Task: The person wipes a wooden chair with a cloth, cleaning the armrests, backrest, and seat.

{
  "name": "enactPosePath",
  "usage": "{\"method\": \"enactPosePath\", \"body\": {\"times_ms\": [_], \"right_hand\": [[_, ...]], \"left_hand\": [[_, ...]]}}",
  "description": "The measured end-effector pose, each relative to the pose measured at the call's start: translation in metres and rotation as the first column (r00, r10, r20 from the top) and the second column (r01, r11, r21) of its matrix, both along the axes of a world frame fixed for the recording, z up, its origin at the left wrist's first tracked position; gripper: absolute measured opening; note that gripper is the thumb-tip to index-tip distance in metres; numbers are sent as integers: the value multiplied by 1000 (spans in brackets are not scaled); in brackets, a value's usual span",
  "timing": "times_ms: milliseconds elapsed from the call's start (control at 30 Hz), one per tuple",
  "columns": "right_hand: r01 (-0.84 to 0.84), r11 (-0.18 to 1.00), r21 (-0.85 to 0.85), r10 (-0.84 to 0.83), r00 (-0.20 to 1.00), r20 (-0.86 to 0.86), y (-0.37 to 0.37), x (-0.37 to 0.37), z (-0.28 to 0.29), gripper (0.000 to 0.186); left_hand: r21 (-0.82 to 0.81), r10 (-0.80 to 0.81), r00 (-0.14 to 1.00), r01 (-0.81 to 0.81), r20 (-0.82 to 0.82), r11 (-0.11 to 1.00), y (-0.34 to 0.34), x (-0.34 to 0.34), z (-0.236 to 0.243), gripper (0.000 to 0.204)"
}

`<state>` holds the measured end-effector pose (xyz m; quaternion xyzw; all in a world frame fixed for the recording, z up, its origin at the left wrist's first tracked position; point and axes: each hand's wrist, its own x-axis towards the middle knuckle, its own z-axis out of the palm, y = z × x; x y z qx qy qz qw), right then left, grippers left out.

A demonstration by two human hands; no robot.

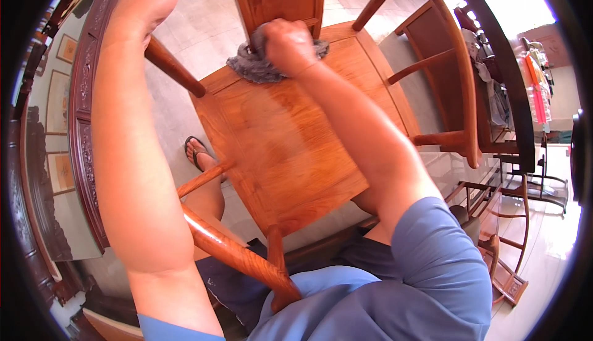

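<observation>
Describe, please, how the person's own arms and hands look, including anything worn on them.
The left forearm and right forearm are bare. The right sleeve is short, blue and softly creased; only a blue edge of the left sleeve shows. No glove is visible on the right hand or the left hand, which the frame partly cuts off.

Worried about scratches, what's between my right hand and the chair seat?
In the head view, a grey cloth lies between your right hand and the seat.
</observation>
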<state>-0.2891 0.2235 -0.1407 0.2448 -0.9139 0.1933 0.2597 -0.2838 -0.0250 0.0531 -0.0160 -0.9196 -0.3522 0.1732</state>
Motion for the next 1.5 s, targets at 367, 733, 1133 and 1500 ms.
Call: {"method": "enactPosePath", "body": {"times_ms": [367, 733, 1133, 1500], "right_hand": [[127, 781, 611, -268, 953, 144, 106, -11, 54, 39], [207, 970, -126, -208, 978, 7, -26, 7, -8, 11], [324, 877, 354, -405, 897, 180, 85, -19, 24, 28], [91, 970, -226, -81, 995, 52, -3, 11, 1, 10]], "left_hand": [[40, -30, 999, 28, 26, 999, -2, 1, 4, 101], [21, -26, 999, 25, 29, 999, 2, 1, 0, 101], [4, -34, 999, 34, 9, 999, 11, 1, 3, 103], [-227, 150, 986, -163, -73, 960, 11, -1, -1, 91]]}}
